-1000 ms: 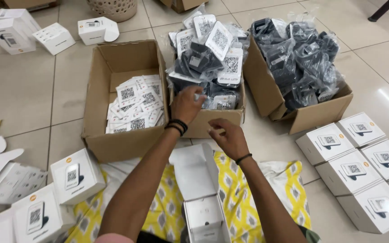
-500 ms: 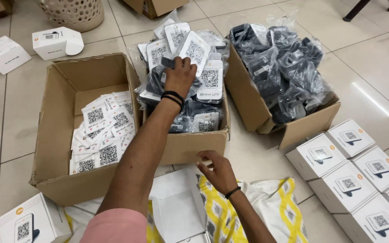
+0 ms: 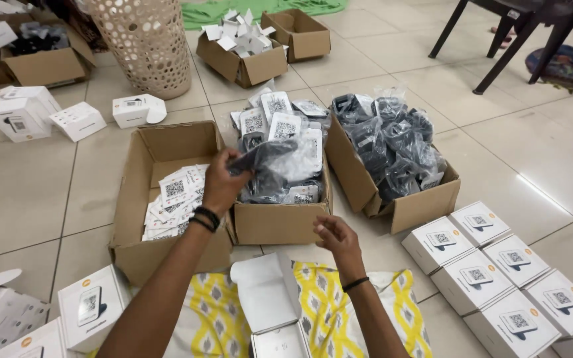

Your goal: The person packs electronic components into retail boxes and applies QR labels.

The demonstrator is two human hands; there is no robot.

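Lifted clear of the middle cardboard box [image 3: 280, 222], the left hand [image 3: 223, 185] now holds a dark device in a clear plastic bag [image 3: 270, 162], where half a second ago it was still reaching down among the packets. The view has also pulled back, so more of the floor shows.

At far left, white retail boxes [image 3: 21, 113] sit scattered on the tiles. Next comes an open cardboard box [image 3: 150, 149] holding a layer of small white cards with square codes [image 3: 174, 199]. The left hand, a dark band at its wrist, hovers between this box and the middle one, fingers closed around the bagged device, which hangs just above the middle box's remaining packets.

Below the middle box, the right hand [image 3: 336, 238] floats with fingers loosely curled and apart, gripping nothing, above an opened white carton [image 3: 266, 295] resting on yellow patterned cloth [image 3: 319, 298].

Farther right, a third cardboard box [image 3: 406, 205] is heaped with dark bagged items. At far right, closed white boxes [image 3: 492, 275] lie in tidy rows.

One bagged device has been picked out and is in hand, judging from this.
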